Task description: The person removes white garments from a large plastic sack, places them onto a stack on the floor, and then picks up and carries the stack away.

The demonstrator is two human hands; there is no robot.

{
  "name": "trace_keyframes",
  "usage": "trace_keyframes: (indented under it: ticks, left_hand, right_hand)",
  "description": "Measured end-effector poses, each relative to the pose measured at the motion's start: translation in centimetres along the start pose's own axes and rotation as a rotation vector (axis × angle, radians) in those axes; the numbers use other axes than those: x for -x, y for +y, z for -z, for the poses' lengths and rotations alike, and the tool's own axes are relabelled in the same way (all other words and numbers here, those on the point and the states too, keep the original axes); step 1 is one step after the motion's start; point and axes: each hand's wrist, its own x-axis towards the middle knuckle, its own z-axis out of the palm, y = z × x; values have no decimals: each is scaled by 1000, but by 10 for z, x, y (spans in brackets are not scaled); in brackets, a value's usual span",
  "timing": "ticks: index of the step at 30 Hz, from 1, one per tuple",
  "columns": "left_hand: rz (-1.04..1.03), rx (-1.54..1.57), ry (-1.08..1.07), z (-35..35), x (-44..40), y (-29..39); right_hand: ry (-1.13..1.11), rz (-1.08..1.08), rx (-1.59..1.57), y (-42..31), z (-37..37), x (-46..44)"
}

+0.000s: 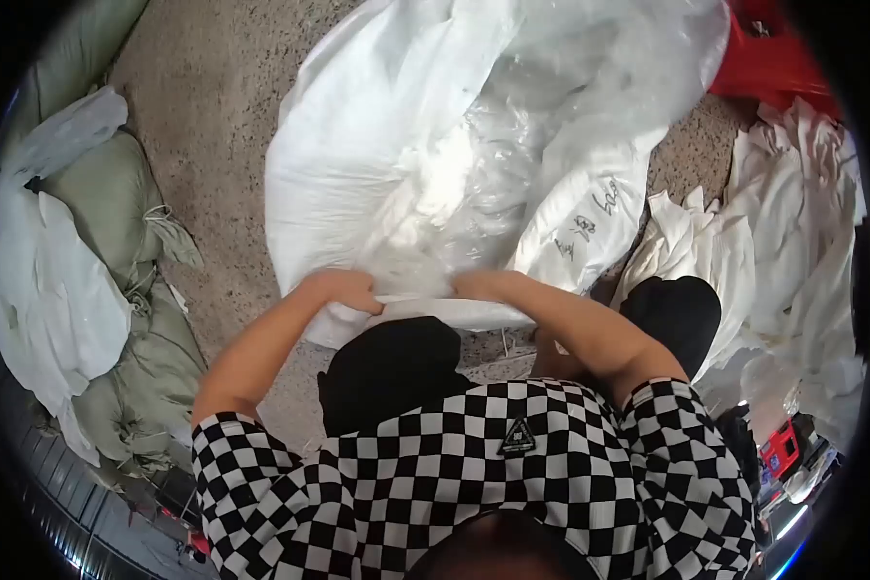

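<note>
A large white woven sack (329, 184) lies with its mouth open. Inside it is a clear plastic liner (512, 145) with white powdery material (445, 179) showing in it. Dark handwriting marks the sack's right side. My left hand (346, 288) is closed on the sack's near edge. To its right, my right hand (488, 285) grips the same rim, its fingertips partly hidden by the plastic and cloth. A folded band of the rim runs between the two hands.
Greenish tied sacks (111, 208) are stacked at the left, with white plastic sheeting (53, 300) over them. Crumpled white sacks (778, 222) lie at the right. A red object (773, 58) stands at the upper right. The floor (203, 116) is speckled concrete.
</note>
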Motion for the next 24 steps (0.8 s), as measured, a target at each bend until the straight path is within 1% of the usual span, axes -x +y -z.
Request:
trace_keyframes:
  ticks: [1, 2, 3, 4, 5, 6, 8, 9, 10, 11, 13, 14, 16, 17, 18, 19, 20, 21, 22, 23, 24]
  left_hand:
    - [-42, 175, 56, 8, 2, 0]
    - [-83, 349, 107, 20, 7, 2]
    - [-120, 525, 157, 26, 11, 3]
    - [-157, 638, 328, 30, 11, 5]
    - [-197, 743, 504, 34, 11, 8]
    - [-237, 845, 684, 38, 13, 8]
    - [-69, 381, 866, 30, -2, -14]
    - [17, 149, 942, 28, -3, -22]
    - [83, 157, 975, 27, 1, -36]
    - [199, 192, 1010, 33, 11, -45]
    - [441, 271, 1068, 38, 38, -55]
    - [485, 272, 1032, 37, 43, -59]
    - [556, 281, 987, 40, 53, -60]
    - [529, 177, 962, 40, 53, -53]
    - [502, 76, 934, 35, 49, -42]
    - [472, -19, 902, 29, 44, -37]
    - [432, -17, 861, 20, 34, -38]
    - [455, -4, 795, 17, 32, -31]
    - [473, 11, 726, 14, 30, -23]
    - [486, 28, 662, 12, 27, -15]
    - [499, 53, 715, 7, 15, -21]
  right_hand:
    - [-5, -33, 58, -11, 16, 6]
    - [301, 52, 130, -2, 21, -5]
    - [391, -75, 53, -5, 41, -22]
    - [613, -67, -8, -22, 66, -14]
    - [753, -54, 39, -33, 83, -21]
    - [789, 30, 33, -32, 97, -39]
    - [1057, 7, 339, -39, 97, -68]
    - [1042, -51, 318, -40, 99, -78]
    - [1026, -110, 298, -40, 100, -89]
    - [1008, -168, 280, -41, 101, -99]
    - [735, -250, 54, -54, 120, -87]
    - [872, -209, -54, -46, 112, -101]
    - [902, -145, -113, -38, 101, -99]
    - [919, -111, -133, -34, 103, -91]
    - [945, -1, -276, -36, 112, -70]
    - [921, 57, -496, -34, 120, -46]
    - [884, 111, -713, -42, 133, -5]
    - [892, 148, -1027, -42, 140, 29]
    - [924, 252, -1229, -45, 152, 70]
    - [914, 346, -1235, -52, 166, 120]
    - [978, 426, -1291, -47, 173, 160]
